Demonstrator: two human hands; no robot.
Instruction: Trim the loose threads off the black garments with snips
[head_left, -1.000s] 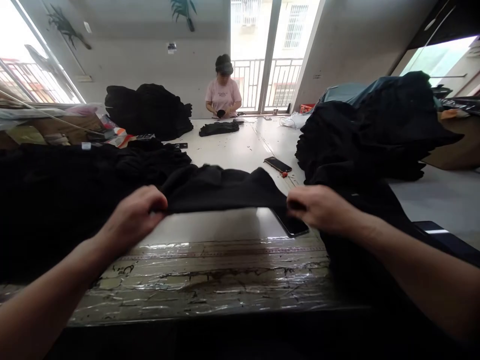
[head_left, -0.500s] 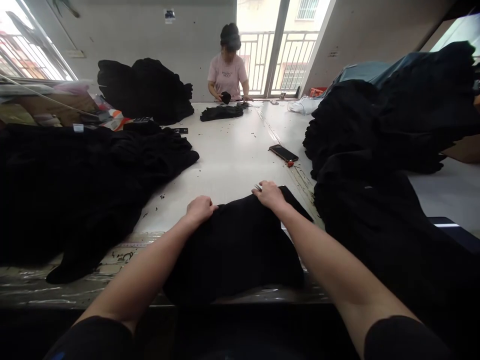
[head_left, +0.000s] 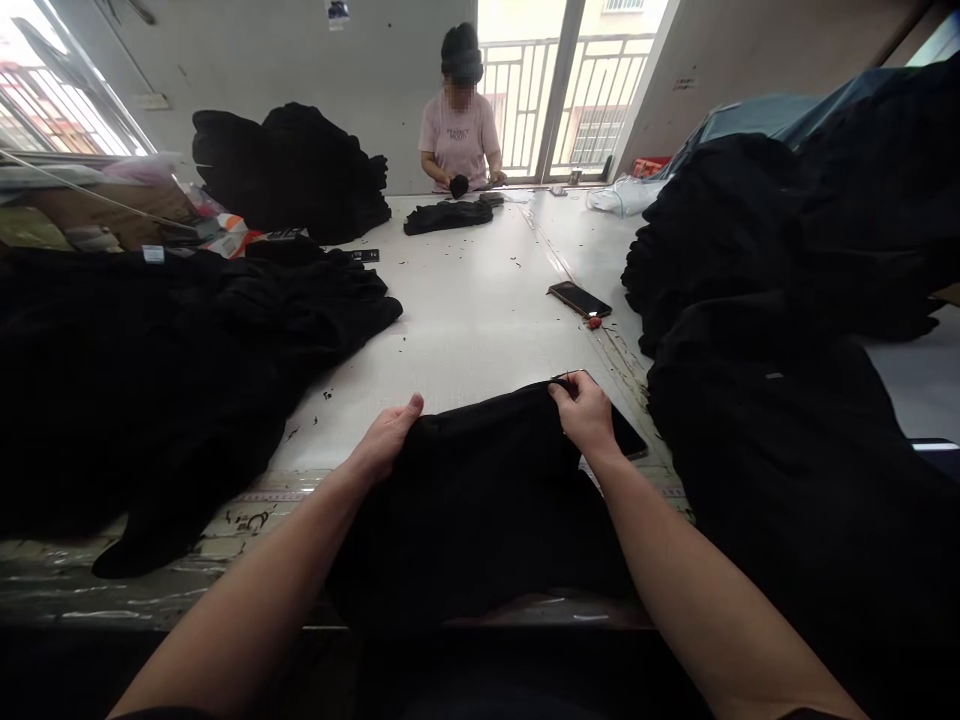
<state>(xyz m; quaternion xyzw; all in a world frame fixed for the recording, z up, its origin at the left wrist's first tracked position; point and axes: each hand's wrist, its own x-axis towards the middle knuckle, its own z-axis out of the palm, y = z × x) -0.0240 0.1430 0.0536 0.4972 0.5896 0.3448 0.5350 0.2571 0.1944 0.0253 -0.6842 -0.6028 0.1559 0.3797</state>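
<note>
The black garment [head_left: 480, 510] runs past the bottom edge and partly hides a smartphone [head_left: 626, 435]

Left: black garment heap [head_left: 150, 350] near your left hand [head_left: 386, 438], blocks sideways moves.
Right: black garment pile [head_left: 780, 440] walls off that side; phone [head_left: 628, 435] just beside your right hand [head_left: 581, 415].
Ahead: passage along the white table [head_left: 465, 320] between both piles; thread scraps only.
Far right: second phone [head_left: 579, 299], near the pile.
Under hands: held black garment [head_left: 472, 520].
</note>
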